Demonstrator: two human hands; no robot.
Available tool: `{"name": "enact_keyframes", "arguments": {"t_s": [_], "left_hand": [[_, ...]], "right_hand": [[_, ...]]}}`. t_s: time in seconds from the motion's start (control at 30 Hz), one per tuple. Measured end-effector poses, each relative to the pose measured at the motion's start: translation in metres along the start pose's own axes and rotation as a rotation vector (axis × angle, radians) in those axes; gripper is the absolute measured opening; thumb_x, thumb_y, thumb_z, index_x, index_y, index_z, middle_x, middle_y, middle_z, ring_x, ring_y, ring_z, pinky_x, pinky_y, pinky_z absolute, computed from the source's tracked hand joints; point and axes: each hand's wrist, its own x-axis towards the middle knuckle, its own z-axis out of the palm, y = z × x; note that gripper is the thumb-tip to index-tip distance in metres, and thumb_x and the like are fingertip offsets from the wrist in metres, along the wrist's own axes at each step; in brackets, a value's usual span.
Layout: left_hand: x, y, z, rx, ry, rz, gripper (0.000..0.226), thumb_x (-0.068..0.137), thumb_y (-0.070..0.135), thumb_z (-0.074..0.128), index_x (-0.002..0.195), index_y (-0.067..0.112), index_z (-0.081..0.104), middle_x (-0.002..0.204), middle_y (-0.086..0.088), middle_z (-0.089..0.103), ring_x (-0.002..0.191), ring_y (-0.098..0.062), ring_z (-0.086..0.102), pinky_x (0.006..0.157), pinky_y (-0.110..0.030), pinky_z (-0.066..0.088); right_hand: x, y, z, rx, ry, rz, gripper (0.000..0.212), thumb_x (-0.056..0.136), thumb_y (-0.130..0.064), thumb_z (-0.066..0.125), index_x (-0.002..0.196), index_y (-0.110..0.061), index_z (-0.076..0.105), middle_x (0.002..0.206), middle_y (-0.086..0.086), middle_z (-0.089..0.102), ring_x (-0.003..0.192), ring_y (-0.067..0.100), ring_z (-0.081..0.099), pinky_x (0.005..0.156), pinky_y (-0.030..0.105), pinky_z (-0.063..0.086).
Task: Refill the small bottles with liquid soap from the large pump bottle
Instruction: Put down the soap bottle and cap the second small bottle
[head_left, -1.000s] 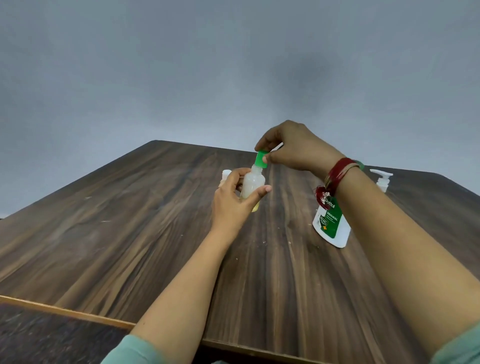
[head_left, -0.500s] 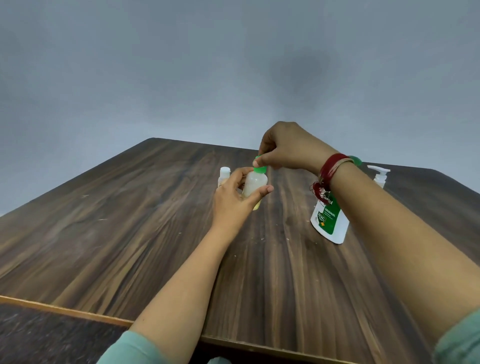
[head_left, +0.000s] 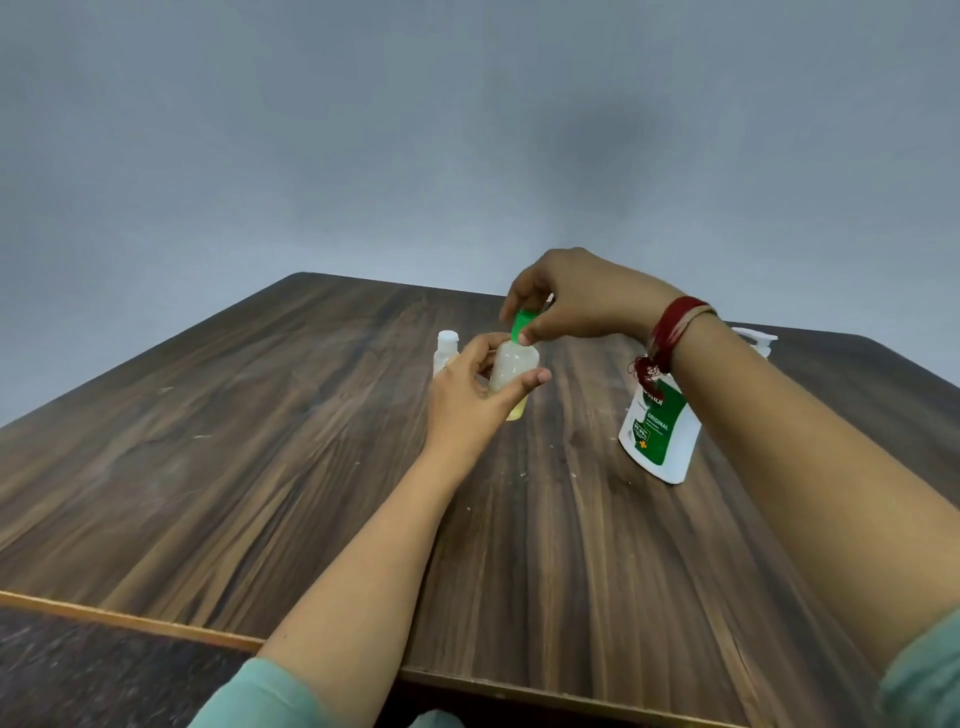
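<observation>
My left hand (head_left: 470, 395) grips a small translucent bottle (head_left: 511, 371) that holds some yellowish liquid at its bottom, held above the table's middle. My right hand (head_left: 576, 301) pinches the green cap (head_left: 521, 326) on top of that bottle. Just behind my left hand stands a second small white bottle (head_left: 447, 349), uncapped. At the right stands the large white pump bottle (head_left: 660, 436) with a green label, partly hidden by my right forearm; its pump head (head_left: 758, 340) shows behind the wrist.
The dark wooden table (head_left: 234, 467) has its near edge at the bottom of the view and rounded far corners. A grey wall rises behind it. A red thread band sits on my right wrist (head_left: 670, 332).
The right hand has kept hold of the green cap on the bottle and shifted its fingers around it. The left hand keeps the bottle in the same place.
</observation>
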Motion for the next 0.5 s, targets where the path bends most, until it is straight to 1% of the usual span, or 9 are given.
{"name": "enact_keyframes", "arguments": {"t_s": [0.07, 0.13, 0.2, 0.23, 0.27, 0.33, 0.37, 0.43, 0.5], "left_hand": [[0.0, 0.0, 0.001, -0.004, -0.006, -0.007, 0.039, 0.071, 0.046, 0.079, 0.102, 0.036, 0.058, 0.09, 0.027, 0.057, 0.09, 0.011, 0.055, 0.077, -0.014, 0.047], [0.0, 0.0, 0.001, -0.006, -0.01, -0.003, 0.044, 0.072, 0.045, 0.079, 0.108, 0.028, 0.06, 0.093, 0.026, 0.056, 0.09, 0.009, 0.055, 0.077, -0.013, 0.046], [0.0, 0.0, 0.001, -0.011, -0.012, 0.004, 0.046, 0.072, 0.044, 0.079, 0.11, 0.025, 0.061, 0.094, 0.025, 0.057, 0.091, 0.009, 0.055, 0.076, -0.012, 0.045], [0.0, 0.0, 0.001, -0.017, -0.01, 0.003, 0.045, 0.073, 0.044, 0.079, 0.11, 0.025, 0.061, 0.093, 0.026, 0.057, 0.091, 0.01, 0.055, 0.075, -0.009, 0.044], [0.0, 0.0, 0.0, -0.022, -0.009, 0.001, 0.044, 0.073, 0.043, 0.079, 0.109, 0.026, 0.061, 0.093, 0.027, 0.056, 0.091, 0.012, 0.055, 0.073, -0.007, 0.043], [0.0, 0.001, -0.001, -0.025, -0.014, 0.006, 0.042, 0.073, 0.044, 0.078, 0.108, 0.029, 0.06, 0.093, 0.027, 0.057, 0.092, 0.012, 0.055, 0.072, -0.005, 0.043], [0.0, 0.0, -0.001, -0.023, -0.018, 0.011, 0.042, 0.073, 0.045, 0.078, 0.107, 0.029, 0.06, 0.094, 0.026, 0.057, 0.093, 0.011, 0.055, 0.072, -0.004, 0.042], [0.0, 0.0, 0.0, -0.023, -0.017, 0.012, 0.043, 0.073, 0.045, 0.078, 0.108, 0.027, 0.062, 0.096, 0.024, 0.058, 0.093, 0.011, 0.056, 0.071, -0.003, 0.042], [0.0, 0.0, 0.0, -0.02, -0.018, 0.004, 0.044, 0.072, 0.045, 0.079, 0.108, 0.026, 0.062, 0.095, 0.023, 0.059, 0.092, 0.011, 0.056, 0.07, -0.002, 0.041]], "right_hand": [[0.001, -0.002, 0.002, 0.0, 0.016, 0.054, 0.02, 0.085, -0.026, 0.074, 0.096, -0.01, 0.071, 0.09, 0.006, 0.072, 0.079, 0.019, 0.068, 0.072, 0.027, 0.054], [0.0, -0.005, 0.005, -0.045, 0.04, 0.115, 0.04, 0.086, -0.045, 0.068, 0.078, -0.006, 0.067, 0.07, 0.009, 0.071, 0.065, 0.022, 0.07, 0.071, 0.033, 0.057], [-0.001, -0.004, 0.007, -0.166, 0.158, 0.144, 0.062, 0.084, -0.066, 0.057, 0.063, -0.008, 0.057, 0.058, 0.006, 0.064, 0.055, 0.021, 0.062, 0.071, 0.037, 0.055], [-0.002, -0.002, 0.007, -0.179, 0.209, 0.143, 0.066, 0.083, -0.071, 0.053, 0.066, -0.007, 0.057, 0.062, 0.004, 0.062, 0.056, 0.019, 0.058, 0.072, 0.038, 0.053], [-0.002, 0.0, 0.006, -0.123, 0.222, 0.136, 0.064, 0.081, -0.071, 0.055, 0.079, -0.008, 0.062, 0.073, 0.003, 0.063, 0.06, 0.016, 0.056, 0.072, 0.038, 0.053], [-0.005, 0.002, 0.0, 0.085, 0.101, 0.09, 0.051, 0.08, -0.052, 0.071, 0.116, -0.016, 0.062, 0.105, 0.001, 0.062, 0.074, 0.011, 0.059, 0.066, 0.027, 0.056], [-0.006, 0.003, -0.003, 0.158, 0.016, 0.054, 0.048, 0.08, -0.037, 0.077, 0.122, -0.02, 0.06, 0.112, 0.0, 0.06, 0.078, 0.007, 0.059, 0.061, 0.019, 0.054], [-0.006, 0.007, -0.007, 0.211, -0.072, 0.0, 0.037, 0.081, -0.011, 0.076, 0.116, -0.021, 0.064, 0.111, 0.001, 0.06, 0.075, 0.003, 0.059, 0.056, 0.011, 0.049], [-0.004, 0.009, -0.006, 0.195, -0.024, 0.013, 0.025, 0.084, -0.007, 0.072, 0.106, -0.018, 0.068, 0.104, 0.006, 0.065, 0.07, 0.009, 0.062, 0.06, 0.016, 0.051]]}}
